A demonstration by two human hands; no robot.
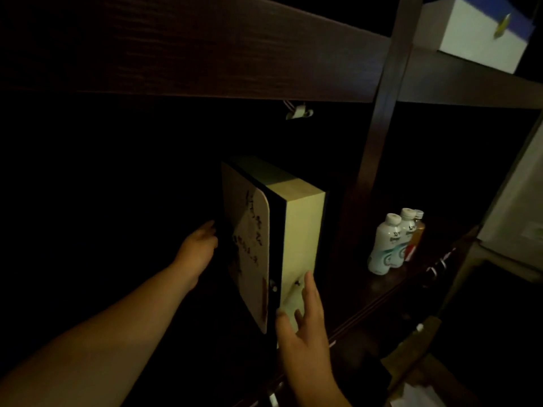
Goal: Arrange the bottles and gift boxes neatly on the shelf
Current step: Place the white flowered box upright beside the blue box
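Note:
A tall cream and black gift box (pixel 299 230) stands upright on the dark shelf board (pixel 382 292), its printed cover facing left. My left hand (pixel 198 248) reaches to the box's left face, fingertips at its edge. My right hand (pixel 305 327) lies flat with spread fingers against the box's near lower corner. To the right, past an upright post, two white bottles (pixel 388 245) and an amber bottle (pixel 417 233) stand in a tight group. The shelf is very dark and its left half is hidden in shadow.
A dark upper shelf board (pixel 205 54) runs overhead, with a white and blue box (pixel 482 33) on it at the top right. A vertical post (pixel 382 113) divides the bays. A small clip (pixel 299 111) hangs under the upper board. A pale appliance (pixel 517 207) stands at right.

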